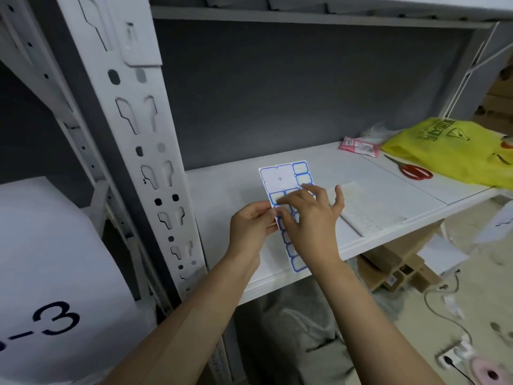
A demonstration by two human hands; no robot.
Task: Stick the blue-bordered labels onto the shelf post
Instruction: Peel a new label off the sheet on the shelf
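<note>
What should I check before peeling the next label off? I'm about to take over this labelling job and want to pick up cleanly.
1. Label sheet steadied: ok, left hand pinches its left edge.
2. Peeling hand in place: ok, right hand has fingertips on the blue-bordered labels mid-sheet.
3. A label corner lifted: cannot tell, fingers cover it.
4. Labels left on the sheet: ok, several remain, though the upper left area looks already peeled.
5. Shelf post within reach and unobstructed: ok, it stands just left of the hands.
6. Labels already on the post: cannot tell, none visible.
</note>
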